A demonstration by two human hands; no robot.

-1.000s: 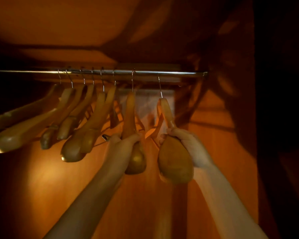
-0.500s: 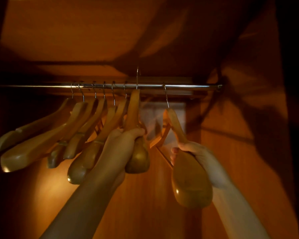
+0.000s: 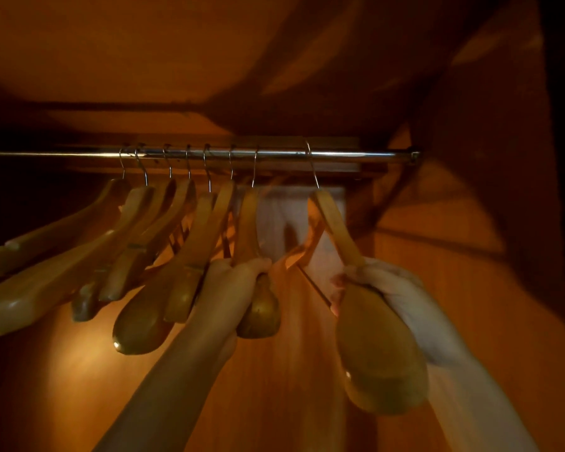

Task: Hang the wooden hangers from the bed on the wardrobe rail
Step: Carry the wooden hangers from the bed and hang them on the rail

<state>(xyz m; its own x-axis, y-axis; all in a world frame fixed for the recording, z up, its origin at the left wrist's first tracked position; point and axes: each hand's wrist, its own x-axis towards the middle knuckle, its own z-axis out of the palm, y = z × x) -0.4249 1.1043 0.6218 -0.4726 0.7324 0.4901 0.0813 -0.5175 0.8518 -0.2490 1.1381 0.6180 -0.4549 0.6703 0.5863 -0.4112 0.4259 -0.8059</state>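
A metal wardrobe rail [image 3: 356, 154] runs across the dim wooden wardrobe. Several wooden hangers [image 3: 137, 243] hang from it by wire hooks, bunched left of centre. My left hand [image 3: 232, 288] grips the lower part of one wooden hanger [image 3: 258, 308] whose hook sits over the rail just right of that bunch. My right hand [image 3: 382, 288] is closed around the rightmost wooden hanger [image 3: 375, 353], which also hangs hooked on the rail, apart from the others. The bed is out of view.
The wardrobe's right side wall [image 3: 490, 223] stands close to the rail's end bracket [image 3: 415, 155]. A top panel [image 3: 144, 60] lies just above the rail. A pale patch [image 3: 284, 216] shows on the back wall behind the hangers.
The hanger in my left hand, lifted with its hook above the rail half a second ago, has come down with its hook over the rail. My right hand keeps hold of its hung hanger.
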